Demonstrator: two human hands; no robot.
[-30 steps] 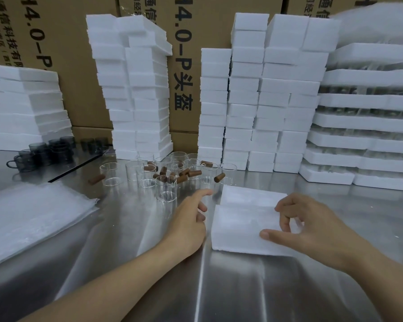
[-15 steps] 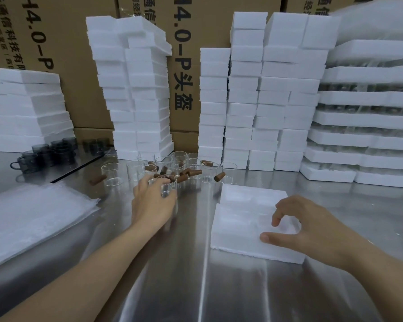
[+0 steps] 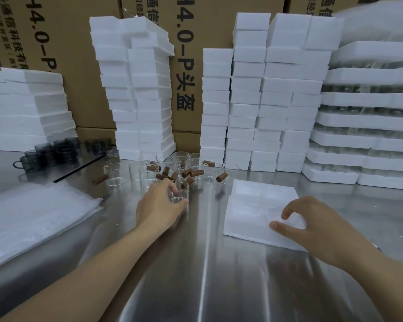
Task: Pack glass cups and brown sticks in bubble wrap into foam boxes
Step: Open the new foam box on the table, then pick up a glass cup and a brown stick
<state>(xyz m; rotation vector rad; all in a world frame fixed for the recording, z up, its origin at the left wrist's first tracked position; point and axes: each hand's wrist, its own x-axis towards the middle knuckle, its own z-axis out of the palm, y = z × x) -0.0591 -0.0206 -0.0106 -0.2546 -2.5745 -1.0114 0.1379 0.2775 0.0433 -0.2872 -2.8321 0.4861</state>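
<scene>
the left hand (image 3: 159, 206) reaches out over the steel table (image 3: 207, 280) to the near edge of a cluster of clear glass cups (image 3: 137, 170). its fingers and thumb are curled round one glass cup (image 3: 179, 197), which stands upright in the grip; whether its base rests on the table or is lifted just off it cannot be told. brown sticks (image 3: 193, 173) lie scattered among and inside the other cups just beyond the hand, and one lone stick (image 3: 100, 179) lies on the table to the left of the cluster, apart from it.

the right hand (image 3: 312, 225) is over the near right corner of a flat white foam box (image 3: 254, 201) that lies on the table to the right of the cups. its fingers are bent in a loose claw and the thumb is stretched out toward the left; it holds nothing. whether the fingertips press the foam or hover just above it is not clear.

a pile of bubble wrap sheets (image 3: 33, 219) lies at the near left of the table. farther left, dark mugs (image 3: 49, 154) stand in a group. tall stacks of white foam blocks (image 3: 137, 89) rise at the far side of the table, behind the cups, with low wide foam slabs (image 3: 21, 108) at the far left and stacked foam trays (image 3: 370, 122) at the far right. brown cardboard cartons (image 3: 79, 43) printed with black lettering stand behind all the stacks.
</scene>
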